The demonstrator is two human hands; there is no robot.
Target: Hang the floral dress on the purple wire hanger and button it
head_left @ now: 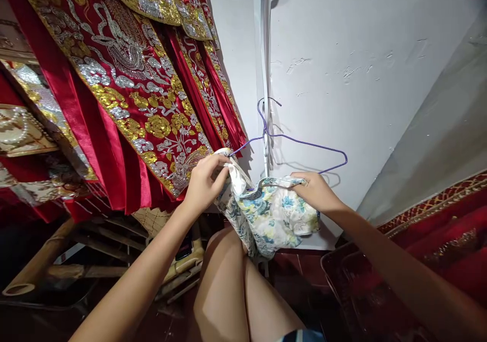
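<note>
A white floral garment [272,212] with blue and yellow flowers hangs between my hands. A thin purple hanger [308,141] stands upright above it; its left arm enters the garment near my left hand, while its right corner shows outside the cloth. My left hand [207,179] pinches the garment's left shoulder edge by the hanger arm. On the other side my right hand [315,192] grips the garment's upper right edge, just under the hanger's lower bar. The cloth hides parts of the fingers and the hanger's bottom.
Red drapes [125,78] with gold and silver sequin embroidery hang at the left. Below them is a bamboo frame [87,271]. A white vertical strip [266,53] runs down the white wall [342,78] behind the hanger. Red cloth [456,245] lies at the right.
</note>
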